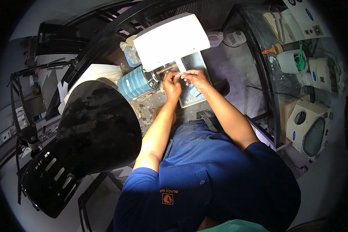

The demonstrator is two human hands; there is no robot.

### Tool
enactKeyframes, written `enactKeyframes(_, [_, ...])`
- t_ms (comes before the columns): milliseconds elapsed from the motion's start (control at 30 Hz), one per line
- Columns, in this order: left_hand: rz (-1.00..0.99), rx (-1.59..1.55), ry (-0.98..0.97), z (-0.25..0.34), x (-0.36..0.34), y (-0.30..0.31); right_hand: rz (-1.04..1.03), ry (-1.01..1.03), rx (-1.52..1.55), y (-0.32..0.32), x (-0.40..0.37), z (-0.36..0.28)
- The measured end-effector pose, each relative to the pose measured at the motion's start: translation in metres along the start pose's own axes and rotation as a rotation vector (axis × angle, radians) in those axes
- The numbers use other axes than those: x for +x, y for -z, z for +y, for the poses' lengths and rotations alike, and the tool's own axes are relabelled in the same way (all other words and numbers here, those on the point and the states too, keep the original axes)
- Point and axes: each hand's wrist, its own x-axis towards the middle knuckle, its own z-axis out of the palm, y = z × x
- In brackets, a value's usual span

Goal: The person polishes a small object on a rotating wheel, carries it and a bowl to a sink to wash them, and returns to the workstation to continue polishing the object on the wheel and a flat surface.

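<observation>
My left hand [173, 86] and my right hand [197, 80] are close together, fingertips nearly meeting in front of a brightly lit white hood [170, 38]. Both hands are closed in a pinch around something small that I cannot make out. Just left of my left hand is a teal ribbed motor [133, 84], its metal shaft [165, 69] pointing right, behind my fingers. A white strip [180, 65] hangs from the hood down to my fingertips. Under and beyond my right hand lies a shallow metal tray [188, 103] with a pale blue piece inside.
A large black lamp shade [96, 123] fills the left side, near my left forearm. On the right shelf are a white tub [291, 62] with a green scoop [300, 58], an orange-handled brush [272, 49] and a cream machine [308, 125]. Plastic jugs [234, 39] stand behind.
</observation>
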Motion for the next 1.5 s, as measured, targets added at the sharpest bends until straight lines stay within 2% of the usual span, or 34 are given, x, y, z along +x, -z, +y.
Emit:
enactKeyframes(133, [0.013,-0.006,0.034,0.003,-0.001,0.002,-0.025,-0.018,0.007,0.002,0.002,0.001])
enactKeyframes(200, [0.02,0.106,-0.175,0.005,0.0,0.005,-0.047,-0.023,0.045,0.003,0.001,0.002])
enactKeyframes(333, [0.006,0.105,-0.153,0.003,0.001,0.003,-0.03,-0.03,0.041,0.004,0.005,0.005])
enactKeyframes(533, [0.044,0.146,-0.286,0.002,-0.001,0.007,-0.072,-0.043,0.103,0.001,0.0,0.005])
enactKeyframes(633, [0.028,0.115,-0.176,0.002,0.0,0.001,-0.05,-0.04,0.108,0.002,0.003,0.004])
enactKeyframes(700, [-0.039,-0.194,0.256,0.002,-0.001,-0.002,-0.019,-0.035,0.046,0.002,0.004,0.002])
enactKeyframes(833, [-0.045,-0.276,0.272,-0.003,0.003,-0.005,0.01,-0.04,0.012,0.002,0.005,0.0])
enactKeyframes(900, [-0.085,-0.345,0.392,-0.007,0.003,-0.004,0.026,-0.054,-0.006,0.001,0.006,0.0])
enactKeyframes(1000, [-0.055,-0.421,0.338,-0.009,0.004,-0.003,0.013,-0.07,-0.055,0.0,0.006,-0.002])
enactKeyframes(1100, [-0.118,-0.4,0.4,-0.007,0.005,-0.001,0.029,-0.031,-0.011,0.0,0.004,-0.003])
enactKeyframes(1200, [-0.116,-0.344,0.366,-0.018,0.007,-0.008,0.053,-0.035,0.038,0.001,0.006,-0.004])
enactKeyframes(1333, [-0.104,-0.373,0.383,-0.012,0.003,-0.004,0.058,-0.04,-0.051,-0.001,0.008,-0.004])
enactKeyframes(1433, [-0.076,-0.366,0.322,-0.006,0.0,-0.001,0.027,-0.03,-0.12,-0.003,0.005,-0.006])
enactKeyframes(1500, [-0.058,-0.296,0.152,-0.008,0.0,-0.005,0.008,-0.041,-0.058,-0.002,0.002,-0.008])
